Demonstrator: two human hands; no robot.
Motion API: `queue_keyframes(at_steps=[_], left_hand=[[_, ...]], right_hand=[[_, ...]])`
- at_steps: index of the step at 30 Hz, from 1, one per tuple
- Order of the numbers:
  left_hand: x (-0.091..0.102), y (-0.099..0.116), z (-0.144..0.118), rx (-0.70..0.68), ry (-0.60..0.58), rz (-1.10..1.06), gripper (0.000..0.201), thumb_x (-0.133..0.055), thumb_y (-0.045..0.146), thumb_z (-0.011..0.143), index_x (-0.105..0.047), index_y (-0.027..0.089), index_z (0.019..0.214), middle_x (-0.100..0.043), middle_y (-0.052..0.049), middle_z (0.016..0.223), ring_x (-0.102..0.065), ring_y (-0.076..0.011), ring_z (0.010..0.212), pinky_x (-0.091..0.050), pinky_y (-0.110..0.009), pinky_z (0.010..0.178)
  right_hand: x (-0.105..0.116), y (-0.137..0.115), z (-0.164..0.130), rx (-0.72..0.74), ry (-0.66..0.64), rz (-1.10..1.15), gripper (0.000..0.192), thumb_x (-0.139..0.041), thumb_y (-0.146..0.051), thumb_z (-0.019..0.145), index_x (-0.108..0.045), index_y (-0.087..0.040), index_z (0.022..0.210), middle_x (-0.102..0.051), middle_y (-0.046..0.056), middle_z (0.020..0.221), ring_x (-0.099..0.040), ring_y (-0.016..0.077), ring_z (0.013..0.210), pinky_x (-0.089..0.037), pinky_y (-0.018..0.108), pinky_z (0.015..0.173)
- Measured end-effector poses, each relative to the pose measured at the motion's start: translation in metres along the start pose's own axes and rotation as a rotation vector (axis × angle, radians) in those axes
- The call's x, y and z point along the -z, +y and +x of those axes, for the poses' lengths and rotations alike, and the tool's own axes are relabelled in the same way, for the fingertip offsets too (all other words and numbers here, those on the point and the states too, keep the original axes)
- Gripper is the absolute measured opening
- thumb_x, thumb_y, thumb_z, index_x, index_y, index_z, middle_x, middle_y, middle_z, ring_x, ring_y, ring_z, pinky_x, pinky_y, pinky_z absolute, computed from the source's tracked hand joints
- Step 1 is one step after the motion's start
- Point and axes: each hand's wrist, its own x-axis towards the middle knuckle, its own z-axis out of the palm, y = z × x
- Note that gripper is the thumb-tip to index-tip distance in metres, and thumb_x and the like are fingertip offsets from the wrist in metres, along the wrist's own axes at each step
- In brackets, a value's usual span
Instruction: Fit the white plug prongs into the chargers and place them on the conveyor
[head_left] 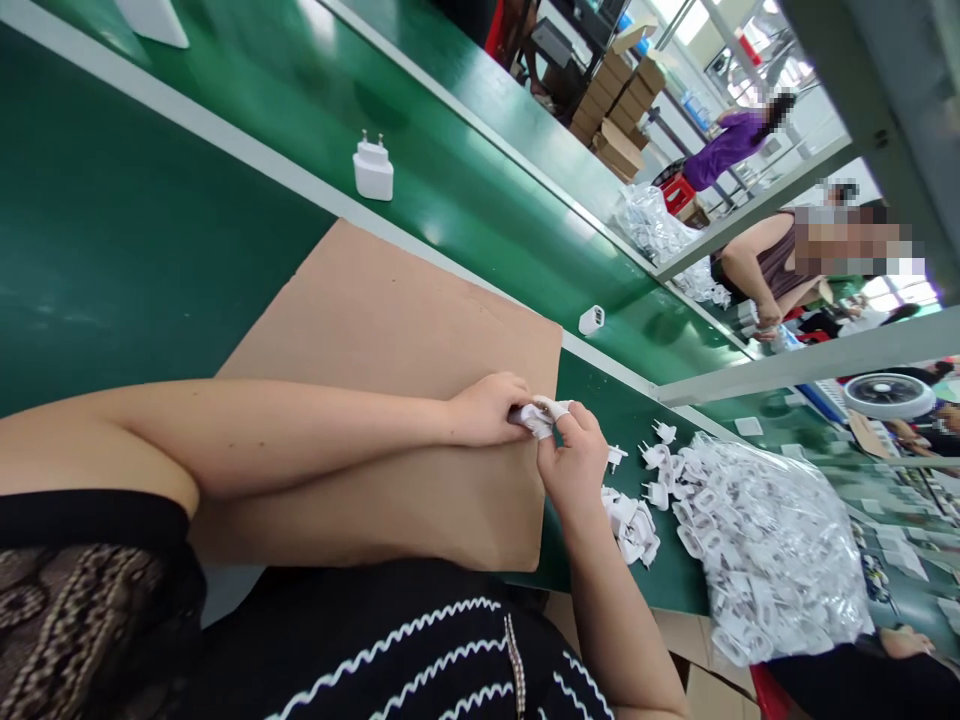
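My left hand and my right hand meet over the edge of a brown cardboard sheet, and both grip one small white plug part between their fingertips. The part is mostly hidden by my fingers. Just right of my right hand lie loose white plug parts on the green bench. A clear bag full of the same white parts lies further right.
A finished white charger stands on the green conveyor belt, and a small white part lies near the belt's edge. Other people work at the far right. Cardboard boxes are stacked behind.
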Motion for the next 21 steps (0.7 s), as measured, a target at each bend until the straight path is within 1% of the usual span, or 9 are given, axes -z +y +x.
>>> queue_keyframes(at_steps=[3, 5, 7, 9, 11, 13, 15, 18, 21], left_hand=[[0.006, 0.002, 0.007, 0.123, -0.011, -0.038, 0.019, -0.078, 0.038, 0.081, -0.076, 0.02, 0.088, -0.072, -0.006, 0.094, -0.067, -0.025, 0.087, -0.053, -0.035, 0.077], [0.017, -0.003, 0.022, 0.221, 0.036, -0.065, 0.026, -0.078, 0.042, 0.08, -0.076, 0.02, 0.095, -0.074, -0.005, 0.097, -0.069, -0.0258, 0.088, -0.055, -0.035, 0.077], [0.035, -0.012, 0.046, 0.304, 0.152, -0.014, 0.034, -0.078, 0.044, 0.079, -0.076, 0.021, 0.104, -0.076, -0.004, 0.1, -0.07, -0.0266, 0.089, -0.056, -0.036, 0.079], [0.055, -0.027, 0.074, 0.368, 0.266, 0.098, 0.037, -0.079, 0.042, 0.078, -0.074, 0.021, 0.108, -0.076, -0.005, 0.102, -0.07, -0.0275, 0.092, -0.056, -0.037, 0.083], [0.075, -0.043, 0.101, 0.419, 0.347, 0.19, 0.033, -0.079, 0.036, 0.079, -0.073, 0.02, 0.107, -0.076, -0.006, 0.103, -0.069, -0.0279, 0.093, -0.055, -0.038, 0.086], [0.09, -0.059, 0.123, 0.448, 0.394, 0.247, 0.03, -0.078, 0.032, 0.079, -0.073, 0.02, 0.105, -0.075, -0.006, 0.105, -0.069, -0.0279, 0.095, -0.053, -0.037, 0.088], [0.102, -0.072, 0.136, 0.471, 0.431, 0.3, 0.029, -0.079, 0.03, 0.078, -0.073, 0.02, 0.104, -0.075, -0.006, 0.105, -0.068, -0.0278, 0.097, -0.052, -0.035, 0.089], [0.113, -0.081, 0.142, 0.5, 0.455, 0.365, 0.03, -0.081, 0.032, 0.077, -0.073, 0.02, 0.103, -0.075, -0.008, 0.103, -0.067, -0.03, 0.101, -0.051, -0.036, 0.092], [0.11, -0.075, 0.139, 0.506, 0.542, 0.456, 0.048, -0.083, 0.035, 0.075, -0.069, 0.021, 0.119, -0.069, -0.014, 0.123, -0.054, -0.0403, 0.129, -0.044, -0.046, 0.107]], right_hand=[[0.009, 0.011, -0.008, -0.118, 0.046, 0.241, 0.045, -0.065, -0.035, 0.094, -0.063, -0.028, 0.139, -0.067, 0.009, 0.118, -0.064, 0.0276, 0.105, -0.051, 0.043, 0.096], [0.021, 0.028, -0.016, -0.173, 0.109, 0.198, 0.057, -0.068, -0.042, 0.093, -0.057, -0.028, 0.147, -0.059, 0.013, 0.136, -0.06, 0.0313, 0.12, -0.048, 0.049, 0.105], [0.031, 0.051, -0.027, -0.269, 0.16, -0.024, 0.058, -0.071, -0.043, 0.089, -0.062, -0.024, 0.142, -0.055, 0.018, 0.141, -0.054, 0.0387, 0.128, -0.043, 0.057, 0.108], [0.034, 0.074, -0.036, -0.421, 0.142, -0.239, 0.054, -0.073, -0.038, 0.084, -0.067, -0.019, 0.134, -0.057, 0.022, 0.136, -0.053, 0.0456, 0.125, -0.041, 0.064, 0.105], [0.03, 0.091, -0.042, -0.513, 0.079, -0.312, 0.045, -0.069, -0.028, 0.082, -0.071, -0.017, 0.126, -0.061, 0.023, 0.126, -0.058, 0.0453, 0.118, -0.044, 0.062, 0.101], [0.023, 0.1, -0.044, -0.497, 0.043, -0.259, 0.036, -0.06, -0.019, 0.082, -0.072, -0.018, 0.115, -0.065, 0.019, 0.114, -0.061, 0.0406, 0.113, -0.048, 0.057, 0.1], [0.016, 0.101, -0.041, -0.44, 0.079, -0.14, 0.032, -0.056, -0.018, 0.08, -0.07, -0.019, 0.109, -0.066, 0.016, 0.11, -0.063, 0.0362, 0.11, -0.05, 0.052, 0.099], [0.012, 0.092, -0.035, -0.411, 0.221, 0.097, 0.026, -0.064, -0.032, 0.083, -0.065, -0.02, 0.106, -0.064, 0.014, 0.114, -0.065, 0.0307, 0.099, -0.056, 0.049, 0.09], [0.012, 0.079, -0.03, -0.459, 0.298, 0.402, 0.033, -0.074, -0.048, 0.084, -0.065, -0.021, 0.1, -0.067, 0.011, 0.107, -0.066, 0.0275, 0.096, -0.059, 0.047, 0.086]])
